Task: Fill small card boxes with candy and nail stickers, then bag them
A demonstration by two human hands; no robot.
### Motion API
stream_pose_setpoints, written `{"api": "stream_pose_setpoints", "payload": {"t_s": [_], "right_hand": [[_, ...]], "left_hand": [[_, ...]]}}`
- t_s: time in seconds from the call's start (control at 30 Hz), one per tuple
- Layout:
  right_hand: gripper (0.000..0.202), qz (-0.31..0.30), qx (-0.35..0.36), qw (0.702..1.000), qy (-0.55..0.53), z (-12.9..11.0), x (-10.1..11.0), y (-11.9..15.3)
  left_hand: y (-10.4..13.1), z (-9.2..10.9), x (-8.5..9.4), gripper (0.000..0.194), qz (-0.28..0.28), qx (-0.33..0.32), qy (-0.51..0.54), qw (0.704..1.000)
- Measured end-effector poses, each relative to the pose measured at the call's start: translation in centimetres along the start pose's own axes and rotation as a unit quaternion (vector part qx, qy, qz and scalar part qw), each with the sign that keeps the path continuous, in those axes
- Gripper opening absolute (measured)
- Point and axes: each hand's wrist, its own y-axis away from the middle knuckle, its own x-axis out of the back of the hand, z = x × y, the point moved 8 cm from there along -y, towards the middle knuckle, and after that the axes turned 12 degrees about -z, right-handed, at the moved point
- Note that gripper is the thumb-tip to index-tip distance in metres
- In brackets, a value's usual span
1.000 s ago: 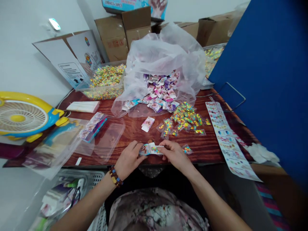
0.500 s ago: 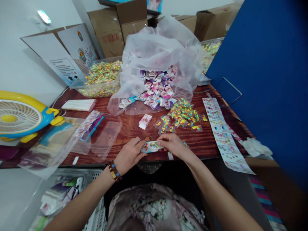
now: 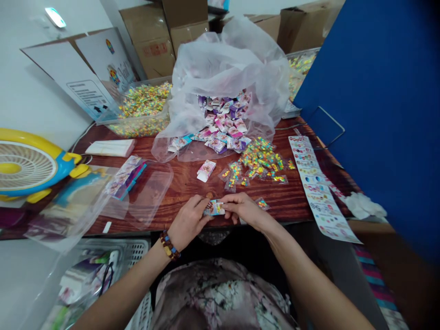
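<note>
On the near side of the translucent white plastic bag (image 3: pixel 206 64), the left hand (image 3: pixel 189 217) and the right hand (image 3: pixel 243 209) pinch opposite ends of a small blue-and-white printed cardboard box (image 3: pixel 213 207).

The 1 view looks from the wearer's head, forward and down over the lap (image 3: pixel 220 298), near the 2 forearms (image 3: pixel 299 266) below, across the bench (image 3: pixel 185 181) to the cardboard boxes (image 3: pixel 149 52) behind.
</note>
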Motion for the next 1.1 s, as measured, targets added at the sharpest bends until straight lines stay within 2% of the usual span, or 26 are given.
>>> {"api": "stream_pose_setpoints", "payload": {"t_s": [0.13,0.23,0.33,0.4,0.5,0.7,0.8,0.87,0.9,0.97,1.03,1.1], "right_hand": [[0.013,0.010,-0.001,0.999,0.044,0.1,0.0,-0.1],[0.008,0.084,0.022,0.994,0.067,0.0,0.0,0.1],[0.009,0.168,0.041,0.971,0.165,-0.8,-0.2,0.9],[0.015,0.191,0.038,0.954,0.230,-1.3,-0.5,1.4],[0.022,0.177,0.038,0.941,0.285,-2.0,-1.0,1.7],[0.030,0.123,0.100,0.923,0.350,-3.3,-2.3,2.4],[0.025,0.129,0.112,0.915,0.364,-3.0,-1.5,3.4],[0.021,0.142,0.125,0.916,0.354,-2.7,0.5,4.6],[0.019,0.158,0.129,0.915,0.348,-2.5,2.1,5.5],[0.019,0.226,0.119,0.899,0.355,-2.2,6.8,7.8],[0.023,0.325,0.088,0.852,0.402,-2.1,12.6,10.7],[0.028,0.384,0.054,0.797,0.462,-2.1,17.7,13.1]], "left_hand": [[0.2,0.3,-0.5,0.039,0.011,-0.013,-0.004,1.000],[0.2,0.3,-0.6,0.038,0.032,-0.006,-0.017,0.999],[0.0,0.3,-0.7,0.037,0.048,0.005,-0.021,0.999],[-0.1,0.3,-0.7,0.036,0.058,0.006,-0.018,0.998],[-0.1,0.3,-0.6,0.036,0.073,0.004,-0.007,0.997],[-0.2,-0.1,-0.7,0.033,0.079,0.014,-0.011,0.997],[-0.4,0.0,-0.9,0.034,0.077,0.006,-0.032,0.996],[-0.6,-0.2,-0.8,0.034,0.081,-0.001,-0.041,0.996],[-0.6,-0.3,-0.7,0.034,0.081,-0.004,-0.042,0.996],[-0.5,-0.8,-0.5,0.035,0.081,-0.007,-0.036,0.996],[-0.3,-1.5,-0.2,0.036,0.079,-0.006,-0.025,0.997],[0.0,-2.2,0.0,0.037,0.081,-0.001,-0.016,0.997]]}}
